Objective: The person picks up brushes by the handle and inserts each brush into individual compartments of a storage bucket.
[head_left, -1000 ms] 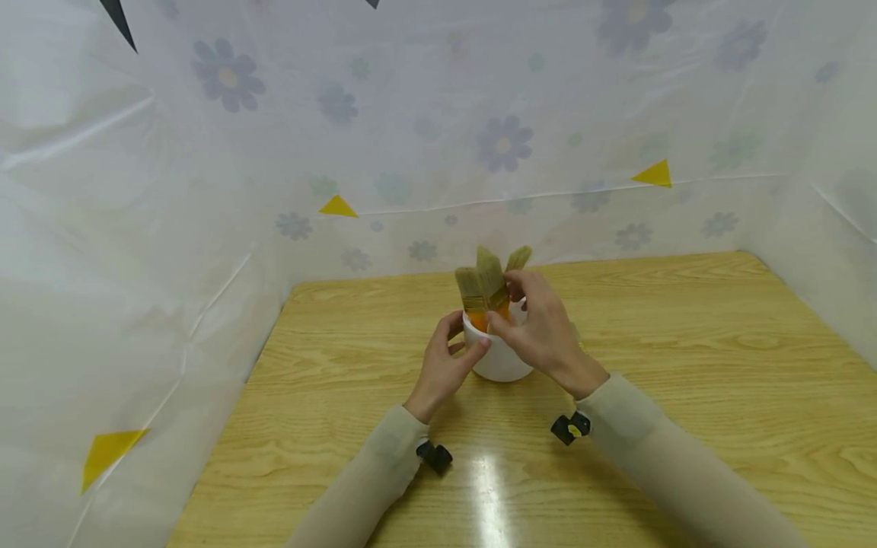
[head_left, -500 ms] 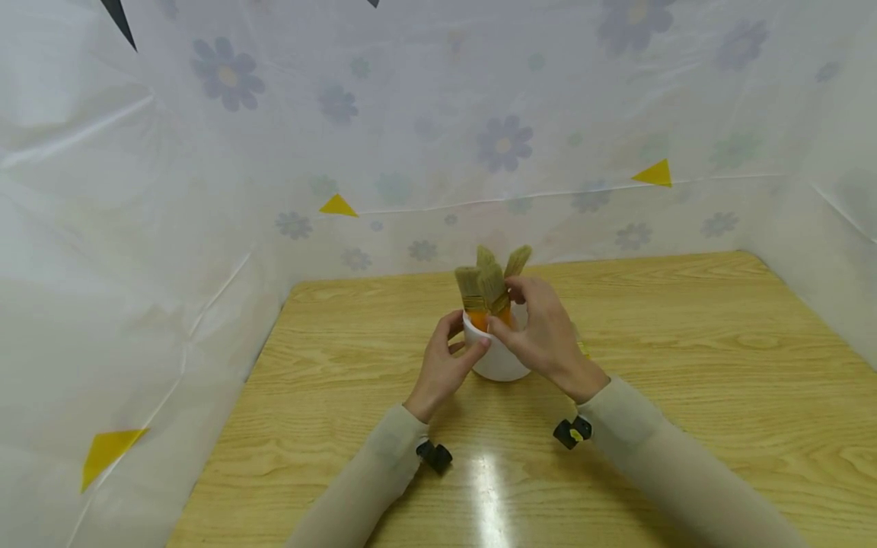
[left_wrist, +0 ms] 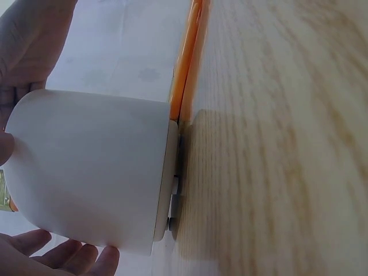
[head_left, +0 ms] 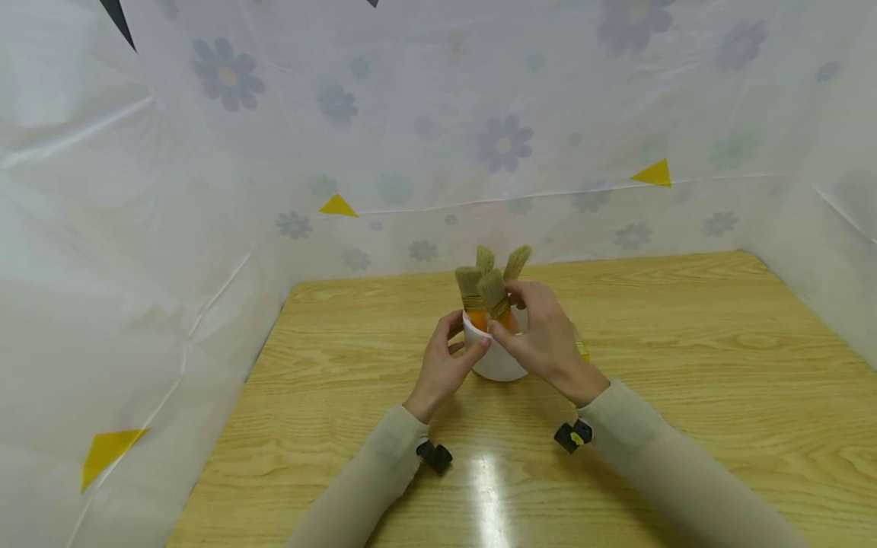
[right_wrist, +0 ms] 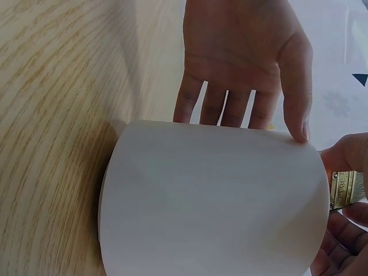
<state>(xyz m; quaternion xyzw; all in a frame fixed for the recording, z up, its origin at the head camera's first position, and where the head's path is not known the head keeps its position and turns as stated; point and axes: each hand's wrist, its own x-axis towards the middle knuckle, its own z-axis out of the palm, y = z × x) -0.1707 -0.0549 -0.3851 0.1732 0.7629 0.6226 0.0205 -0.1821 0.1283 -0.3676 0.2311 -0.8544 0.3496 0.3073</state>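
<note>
A white cup (head_left: 499, 364) stands on the wooden table with several paintbrushes in it, bristles up. My left hand (head_left: 445, 367) holds the cup from the left, thumb at the near rim and fingers round its side, as the right wrist view also shows. My right hand (head_left: 546, 335) pinches a paintbrush (head_left: 493, 289) at the cup's mouth, between thumb and forefinger. Around it stand a left paintbrush (head_left: 469, 285), a rear paintbrush (head_left: 485, 257) and a right paintbrush (head_left: 518, 260) leaning right. Their lower handles are hidden inside the cup.
Partly hidden behind my right hand, a brush (head_left: 583, 349) lies on the table (head_left: 685, 365). An orange handle (left_wrist: 187, 63) rests on the tabletop in the left wrist view. White flowered sheeting (head_left: 411, 137) encloses the back and sides.
My right hand has come down slightly, and the paintbrush it pinches has sunk lower into the cup, showing more of the rear paintbrush. My left hand has stayed in place.
</note>
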